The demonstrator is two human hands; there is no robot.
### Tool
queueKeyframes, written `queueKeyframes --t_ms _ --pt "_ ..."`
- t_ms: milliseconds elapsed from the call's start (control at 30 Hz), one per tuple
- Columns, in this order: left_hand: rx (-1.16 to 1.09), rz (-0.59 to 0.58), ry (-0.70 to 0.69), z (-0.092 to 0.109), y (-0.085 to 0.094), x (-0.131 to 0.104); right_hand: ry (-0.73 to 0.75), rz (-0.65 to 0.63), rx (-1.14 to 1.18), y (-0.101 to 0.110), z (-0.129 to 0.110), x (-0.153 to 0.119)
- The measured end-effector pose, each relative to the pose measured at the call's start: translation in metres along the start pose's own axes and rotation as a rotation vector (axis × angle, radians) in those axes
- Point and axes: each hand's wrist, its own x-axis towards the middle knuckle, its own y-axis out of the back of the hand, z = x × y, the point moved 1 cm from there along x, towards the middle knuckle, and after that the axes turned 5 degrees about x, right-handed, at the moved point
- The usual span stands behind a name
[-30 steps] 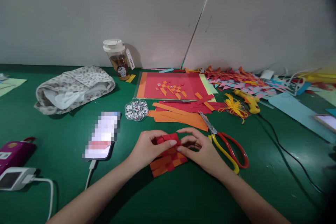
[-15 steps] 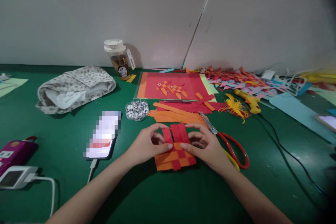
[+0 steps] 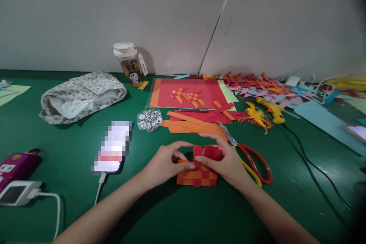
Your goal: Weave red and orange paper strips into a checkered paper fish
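Between both hands is a piece of woven red and orange paper strips [image 3: 197,177], its lower part checkered and its red ends sticking up. My left hand [image 3: 168,160] pinches its left side, thumb in front and fingers behind. My right hand [image 3: 221,158] grips the upper right, its thumb pressed over the red strips; some fingertips are hidden behind the paper. Scissors [image 3: 253,162] with red and yellow handles lie right beside my right hand. Beyond the hands are loose orange paper strips [image 3: 191,125] and red paper strips [image 3: 206,116].
Woven paper fish [image 3: 192,97] lie on a red sheet. A clear case of googly eyes [image 3: 149,119], a phone [image 3: 114,146] and a cloth bag [image 3: 82,97] are left. A lidded cup [image 3: 130,65] stands behind. A yellow glue gun [image 3: 271,110] with its cord is right.
The woven paper has shifted slightly right and turned in my hands. My right thumb now covers more of the red strips, and my left hand has moved a little right and lower.
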Motion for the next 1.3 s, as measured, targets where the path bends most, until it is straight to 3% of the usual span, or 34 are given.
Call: queueKeyframes --t_ms 600,833,967,1100,1200,1300 --pt "0.239 -0.052 -0.072 0.003 0.007 -0.002 0.03 0.027 -0.031 0.002 -0.001 -0.001" --pt "0.141 -0.072 -0.088 0.008 0.003 -0.004 0.038 0.015 -0.018 -0.002 -0.002 -0.002" --pt "0.195 -0.115 -0.038 0.004 0.006 -0.003 0.075 0.104 -0.022 0.001 -0.002 -0.001" --pt "0.104 -0.015 -0.021 -0.001 0.015 0.002 0.082 0.162 0.084 0.006 0.001 0.003" --pt "-0.01 0.106 -0.041 -0.001 0.022 0.005 0.064 0.068 0.177 0.005 0.004 0.005" --pt "-0.094 0.239 -0.033 0.002 0.024 0.006 0.03 -0.031 0.101 0.004 0.005 0.005"
